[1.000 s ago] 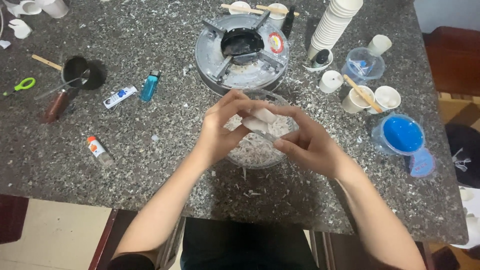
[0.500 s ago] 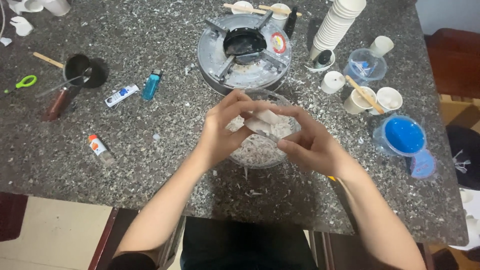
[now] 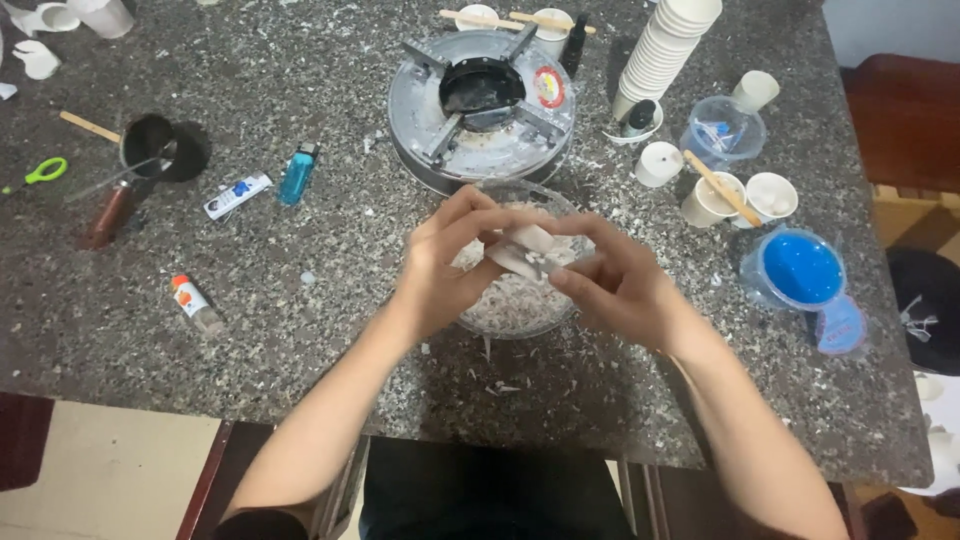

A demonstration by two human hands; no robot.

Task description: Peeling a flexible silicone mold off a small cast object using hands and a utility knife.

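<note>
Left hand (image 3: 445, 262) and right hand (image 3: 615, 283) both grip white wax chunk (image 3: 527, 250), glass bowl (image 3: 500, 320) of shavings directly beneath.

Your hands (image 3: 530, 275) meet over the bowl (image 3: 560, 205) of flakes on the counter (image 3: 300, 330), with the stove (image 3: 482, 105) just beyond it. The lighter (image 3: 297, 175) lies to your left, the stacked cups (image 3: 665, 50) far right, and the lidded tub (image 3: 797, 272) near right.

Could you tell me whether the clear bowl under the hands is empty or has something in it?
It has something in it: the clear bowl holds a heap of pale white shavings, visible between and below both hands.
</note>
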